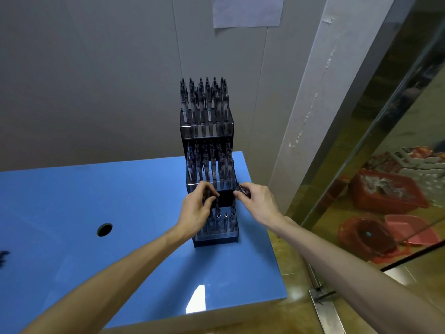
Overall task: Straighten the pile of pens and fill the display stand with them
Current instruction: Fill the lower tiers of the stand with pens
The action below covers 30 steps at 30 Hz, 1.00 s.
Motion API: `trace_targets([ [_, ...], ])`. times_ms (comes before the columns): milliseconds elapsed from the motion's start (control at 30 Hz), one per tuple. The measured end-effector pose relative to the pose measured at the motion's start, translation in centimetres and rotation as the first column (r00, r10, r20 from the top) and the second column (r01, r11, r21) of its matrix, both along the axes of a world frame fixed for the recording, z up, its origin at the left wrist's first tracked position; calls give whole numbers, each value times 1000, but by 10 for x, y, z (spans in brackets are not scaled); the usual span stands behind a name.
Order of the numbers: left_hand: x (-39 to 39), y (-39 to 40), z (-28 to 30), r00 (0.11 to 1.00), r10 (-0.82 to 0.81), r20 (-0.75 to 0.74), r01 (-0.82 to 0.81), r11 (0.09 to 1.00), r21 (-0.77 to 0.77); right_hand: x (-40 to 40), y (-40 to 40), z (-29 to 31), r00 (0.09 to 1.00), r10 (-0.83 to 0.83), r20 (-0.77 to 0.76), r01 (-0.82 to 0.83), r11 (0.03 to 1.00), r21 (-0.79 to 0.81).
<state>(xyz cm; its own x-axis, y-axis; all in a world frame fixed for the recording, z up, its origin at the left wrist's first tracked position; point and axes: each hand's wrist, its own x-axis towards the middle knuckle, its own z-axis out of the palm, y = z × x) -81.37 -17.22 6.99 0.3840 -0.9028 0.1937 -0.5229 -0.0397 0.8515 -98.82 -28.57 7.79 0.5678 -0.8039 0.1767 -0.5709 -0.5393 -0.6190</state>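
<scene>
A: Why do both hands sit so low on the display stand?

B: I judge the bottom tier is the one being filled; two open holes show there, between pens already seated. The left hand has its fingers curled round a small bunch of dark pens, held upright over that tier. The right hand pinches another pen at the stand's right edge.

A: And the arms?

B: Both reach forward over the blue table, wrists bent down, hands close together.

A: Farther back?

B: The middle and top tiers look full, pens standing upright
</scene>
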Motion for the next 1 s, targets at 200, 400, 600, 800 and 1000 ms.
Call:
trace_targets([
  [200,0,0,1,1000,-3,27,2,1000,25,-3,-2,-2,998,43,-46,-45,998,-45],
  [400,-3,0,0,1000,13,2,-13,1000,18,-4,-2,-5,997,72,-20,-73,997,-33],
  [600,-1,-4,7,995,55,-81,-59,997,-47,-8,-4,-6,999,49,-8,-49,999,-16],
  [800,-2,-4,18,993,77,-90,-85,992,-91,-8,-1,-8,999,48,-1,-48,999,4],
  [1000,2,-2,31,998,66,-6,-67,993,-101,-8,-1,-11,997,52,-53,-49,997,55],
])
